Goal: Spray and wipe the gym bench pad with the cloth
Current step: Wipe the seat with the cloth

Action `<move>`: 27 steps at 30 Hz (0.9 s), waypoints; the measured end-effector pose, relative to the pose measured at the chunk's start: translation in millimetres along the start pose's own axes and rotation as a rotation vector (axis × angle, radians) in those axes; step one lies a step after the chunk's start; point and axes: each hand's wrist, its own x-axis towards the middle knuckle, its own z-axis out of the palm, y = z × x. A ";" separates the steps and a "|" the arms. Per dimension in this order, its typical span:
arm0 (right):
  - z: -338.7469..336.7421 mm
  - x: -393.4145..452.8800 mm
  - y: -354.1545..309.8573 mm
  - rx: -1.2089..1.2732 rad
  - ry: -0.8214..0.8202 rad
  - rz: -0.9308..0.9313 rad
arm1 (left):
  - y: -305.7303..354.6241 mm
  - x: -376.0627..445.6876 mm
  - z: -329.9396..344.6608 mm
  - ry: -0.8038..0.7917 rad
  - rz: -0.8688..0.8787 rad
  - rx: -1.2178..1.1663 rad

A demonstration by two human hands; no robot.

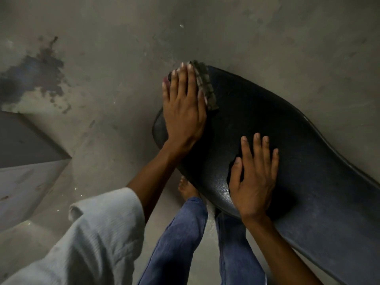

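A long black textured gym bench pad (308, 140) runs from the centre to the lower right. At its far left end my left hand (183, 108) lies flat, pressing a checked cloth (205, 87) onto the pad; most of the cloth is hidden under the palm and fingers. My right hand (255, 179) rests flat on the pad's near edge, fingers spread, with nothing in it. No spray bottle is in view.
Grey concrete floor (123, 48) surrounds the bench, with a dark stain (35, 75) at the left. A grey wall corner or block (28, 161) juts in at the left edge. My legs in blue jeans (181, 239) and a bare foot (188, 190) stand beside the pad.
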 end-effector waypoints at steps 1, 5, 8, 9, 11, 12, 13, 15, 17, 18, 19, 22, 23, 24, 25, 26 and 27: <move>-0.1 0.5 -0.2 0.006 0.004 0.000 | 9.1 8.5 3.1 -0.009 0.023 0.011; 0.0 1.5 0.4 0.019 0.010 -0.001 | 32.5 -7.0 7.2 -0.099 0.237 0.012; -0.7 1.1 0.9 0.023 0.008 -0.010 | 15.4 -47.2 -2.1 -0.161 0.377 0.018; -0.7 1.0 1.2 0.019 0.008 -0.011 | 4.9 -56.3 -6.3 -0.155 0.376 0.026; 0.0 1.1 1.4 0.019 0.004 -0.007 | -12.6 -56.3 -13.1 -0.126 0.330 0.026; 0.4 1.6 1.4 0.023 0.001 -0.004 | -15.8 -47.7 -14.8 -0.111 0.279 0.026; 0.7 1.8 1.2 0.030 0.000 -0.003 | -15.0 -35.2 -14.9 -0.098 0.219 0.023; 0.3 0.8 1.3 0.036 0.000 -0.003 | -2.7 -7.1 -11.0 -0.093 0.132 0.006; 0.5 1.5 2.0 0.040 0.002 -0.010 | 18.5 10.5 -1.7 -0.120 0.177 0.018; 1.5 1.4 2.7 0.040 -0.002 -0.013 | 30.2 12.7 3.0 -0.143 0.239 0.020; 2.7 1.1 3.8 0.050 -0.004 -0.016 | 41.6 11.6 6.7 -0.167 0.306 0.017; 0.7 -0.7 6.3 0.269 0.053 0.026 | 69.5 -3.4 17.7 -0.214 0.486 -0.019; -4.8 -1.0 6.4 0.392 0.094 0.099 | 76.0 -10.9 20.1 -0.228 0.537 -0.043; -12.1 -1.1 7.5 0.486 0.142 0.176 | 80.7 -18.8 21.0 -0.245 0.586 -0.097; -20.7 0.5 8.5 0.529 0.193 0.240 | 84.1 -26.2 20.3 -0.270 0.622 -0.187; -29.2 3.5 10.0 0.526 0.232 0.276 | 85.3 -33.0 16.1 -0.319 0.620 -0.332; -35.4 8.4 11.9 0.500 0.259 0.285 | 84.8 -39.0 8.9 -0.381 0.574 -0.507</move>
